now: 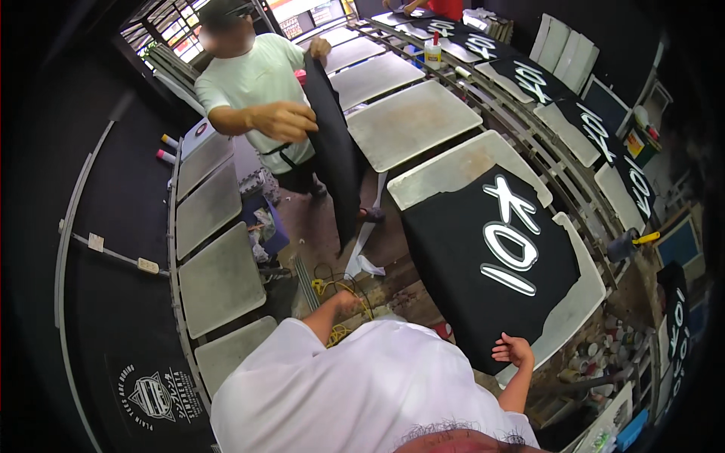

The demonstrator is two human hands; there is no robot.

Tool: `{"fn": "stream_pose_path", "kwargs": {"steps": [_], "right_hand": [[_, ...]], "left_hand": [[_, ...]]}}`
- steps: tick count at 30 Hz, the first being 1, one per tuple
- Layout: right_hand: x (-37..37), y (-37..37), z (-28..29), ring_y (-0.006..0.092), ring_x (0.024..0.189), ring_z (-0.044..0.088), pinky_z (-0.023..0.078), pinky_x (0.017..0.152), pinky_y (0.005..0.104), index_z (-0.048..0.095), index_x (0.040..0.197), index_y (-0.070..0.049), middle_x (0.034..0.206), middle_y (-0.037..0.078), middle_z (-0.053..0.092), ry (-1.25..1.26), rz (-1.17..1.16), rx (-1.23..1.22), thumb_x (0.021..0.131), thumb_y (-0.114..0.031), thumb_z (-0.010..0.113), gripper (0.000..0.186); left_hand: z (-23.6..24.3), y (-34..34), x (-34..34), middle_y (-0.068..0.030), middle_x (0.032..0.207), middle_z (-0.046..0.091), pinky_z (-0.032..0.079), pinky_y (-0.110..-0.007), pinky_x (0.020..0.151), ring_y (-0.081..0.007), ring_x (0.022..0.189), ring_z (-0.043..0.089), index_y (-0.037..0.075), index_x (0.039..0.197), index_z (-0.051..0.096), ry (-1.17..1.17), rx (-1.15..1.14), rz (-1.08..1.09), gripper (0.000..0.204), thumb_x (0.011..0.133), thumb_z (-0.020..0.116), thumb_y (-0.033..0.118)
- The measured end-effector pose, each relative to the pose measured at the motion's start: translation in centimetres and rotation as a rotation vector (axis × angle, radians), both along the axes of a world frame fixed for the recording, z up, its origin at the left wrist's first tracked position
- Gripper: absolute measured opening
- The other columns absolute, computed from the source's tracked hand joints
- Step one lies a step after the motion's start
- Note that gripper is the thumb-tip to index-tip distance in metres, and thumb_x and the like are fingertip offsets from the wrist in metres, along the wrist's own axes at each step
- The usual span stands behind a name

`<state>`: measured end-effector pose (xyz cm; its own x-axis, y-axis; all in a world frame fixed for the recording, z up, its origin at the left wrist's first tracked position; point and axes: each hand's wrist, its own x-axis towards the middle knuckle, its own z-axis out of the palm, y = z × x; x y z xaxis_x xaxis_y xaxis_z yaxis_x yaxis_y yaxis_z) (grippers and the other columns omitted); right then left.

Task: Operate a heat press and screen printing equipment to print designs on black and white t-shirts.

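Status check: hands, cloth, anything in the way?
Right hand open, at edge of printed black cloth. Left hand off it. Nothing covers the white print.

White lettering (507, 279) on black shirt (453, 257), probably.

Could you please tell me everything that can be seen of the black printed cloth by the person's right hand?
The black, matte, soft-looking cloth bears large white outlined characters on its right part. It lies spread, with wavy right edges, across pale grey, round-cornered boards, its left side apparently draping past them. The person's open right grip is at its lower end; contact is unclear.
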<state>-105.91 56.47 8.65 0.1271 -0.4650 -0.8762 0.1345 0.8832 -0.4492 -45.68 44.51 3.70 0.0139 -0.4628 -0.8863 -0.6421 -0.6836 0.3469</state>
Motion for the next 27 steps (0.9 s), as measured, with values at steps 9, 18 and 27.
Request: {"fn": "stream_pose_path", "kwargs": {"steps": [9,18,27], "right_hand": [[1.9,0.1,-0.6,0.025,0.046,0.061,0.049,0.041,0.0393,0.057,0.066,-0.002,0.06,0.014,0.062,0.225,-0.078,-0.246,0.089,-0.037,0.064,0.043],[7.4,9.4,1.6,0.02,0.064,0.067,0.055,0.056,0.0324,0.063,0.083,-0.002,0.076,0.011,0.068,0.243,0.094,-0.013,0.089,-0.041,0.064,0.04],[9.9,18.4,-6.2,0.0183,0.055,0.063,0.051,0.049,0.0316,0.064,0.086,-0.001,0.069,0.009,0.065,0.317,-0.049,0.027,0.088,-0.034,0.063,0.033]], "left_hand": [[-7.6,4.3,3.5,-0.0026,0.07,0.058,0.046,-0.028,0.052,-0.0118,0.058,0.053,0.008,0.088,0.065,0.398,-0.14,0.157,0.027,0.087,0.064,0.036],[-15.5,15.3,8.5,-0.0044,0.077,0.065,0.046,-0.028,0.053,-0.016,0.062,0.061,0.007,0.087,0.066,0.072,0.013,-0.366,0.029,0.088,0.063,0.036],[-18.0,10.6,8.9,-0.0038,0.075,0.065,0.046,-0.029,0.053,-0.0169,0.061,0.06,0.006,0.087,0.065,0.11,-0.03,-0.503,0.029,0.088,0.062,0.035]]}}
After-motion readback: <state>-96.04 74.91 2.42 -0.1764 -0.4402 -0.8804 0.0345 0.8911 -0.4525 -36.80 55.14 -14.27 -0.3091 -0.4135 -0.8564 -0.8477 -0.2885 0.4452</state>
